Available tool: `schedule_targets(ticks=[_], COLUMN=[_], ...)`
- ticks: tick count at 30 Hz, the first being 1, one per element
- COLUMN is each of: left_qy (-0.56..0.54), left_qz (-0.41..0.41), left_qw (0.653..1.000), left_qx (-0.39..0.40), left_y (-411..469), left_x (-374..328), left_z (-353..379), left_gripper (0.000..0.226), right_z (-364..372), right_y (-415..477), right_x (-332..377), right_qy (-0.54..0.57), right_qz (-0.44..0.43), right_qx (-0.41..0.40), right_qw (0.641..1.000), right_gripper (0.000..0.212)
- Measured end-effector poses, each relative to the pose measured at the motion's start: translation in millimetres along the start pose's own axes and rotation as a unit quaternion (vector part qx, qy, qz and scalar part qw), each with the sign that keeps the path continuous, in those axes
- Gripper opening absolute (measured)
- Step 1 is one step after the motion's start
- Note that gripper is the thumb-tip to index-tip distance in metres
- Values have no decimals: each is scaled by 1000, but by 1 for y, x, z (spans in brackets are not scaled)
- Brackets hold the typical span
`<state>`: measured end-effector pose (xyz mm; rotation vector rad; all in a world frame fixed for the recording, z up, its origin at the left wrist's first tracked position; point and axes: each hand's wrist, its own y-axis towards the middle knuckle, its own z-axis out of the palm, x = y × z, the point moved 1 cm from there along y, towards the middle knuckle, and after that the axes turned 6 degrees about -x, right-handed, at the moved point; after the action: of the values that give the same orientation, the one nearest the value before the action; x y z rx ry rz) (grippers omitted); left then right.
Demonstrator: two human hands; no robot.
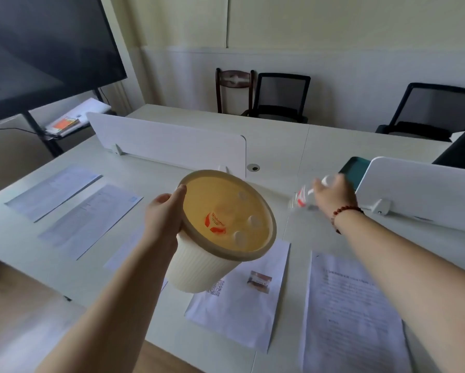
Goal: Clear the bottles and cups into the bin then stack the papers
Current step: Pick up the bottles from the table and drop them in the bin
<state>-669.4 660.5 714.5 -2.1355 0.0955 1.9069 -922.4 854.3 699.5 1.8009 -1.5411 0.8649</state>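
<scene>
The left hand (162,219) is clamped on the rim of the bin (220,232), held above the worktop (277,146). Right of the bin, the right hand (333,193) closes round a bottle (302,198), blurred. It looks a light, thin, slippery plastic, probably best held mid-body.

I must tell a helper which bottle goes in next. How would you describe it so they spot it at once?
Start at the white desk, then go to the white divider on the right. Just left of its foot, the right hand is on a clear plastic bottle. Its red label sets it apart; the other bottle already lies in the bin.
</scene>
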Motion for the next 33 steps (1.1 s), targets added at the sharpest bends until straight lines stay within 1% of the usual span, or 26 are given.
schedule_targets(ticks=[2,3,4,6,8,10,13,15,17,19,20,22,24,30,32,33], left_qy=[5,5,4,5,1,-10,-40,-57,-62,-61,-59,-53,-51,-28,-32,-35], left_qz=[6,7,8,9,11,15,5,-7,-16,-17,-14,-6,-1,27,26,24], left_qw=[1000,1000,1000,1000,1000,1000,999,998,998,998,998,998,998,994,991,991], left_qx=[3,5,6,6,0,-4,-10,-12,-13,-7,0,19,38,100,123,129], left_y=[0,0,0,0,0,-1,1,2,3,1,1,-3,-8,-27,-36,-39], left_x=[-2,-4,-5,-5,-5,-5,-5,-4,-1,0,0,-1,-2,1,3,2], left_z=[1,-1,-2,0,0,-4,-10,-15,-18,-20,-19,-16,-11,12,20,22], left_gripper=[27,27,26,27,30,29,29,31,34,31,29,27,27,32,29,28], right_z=[-7,-9,-11,-12,-11,-11,-2,4,4,0,-2,-4,-6,5,4,2], right_y=[-8,-13,-19,-29,-39,-55,-79,-91,-98,-100,-100,-102,-109,-145,-152,-153], right_x=[24,37,51,76,93,105,102,95,89,83,79,73,70,52,41,38], right_qy=[105,151,196,288,353,319,256,231,215,220,217,189,153,35,-54,-91], right_qz=[-44,-64,-74,-56,-32,-67,-100,-107,-108,-87,-75,-76,-99,-155,-172,-184], right_qx=[-92,-117,-125,-88,-23,13,32,18,-15,-34,-30,-1,36,126,163,160], right_qw=[989,979,970,952,935,945,961,967,970,971,973,979,983,979,970,966], right_gripper=[45,46,47,51,53,42,32,31,34,36,37,48,57,50,56,58])
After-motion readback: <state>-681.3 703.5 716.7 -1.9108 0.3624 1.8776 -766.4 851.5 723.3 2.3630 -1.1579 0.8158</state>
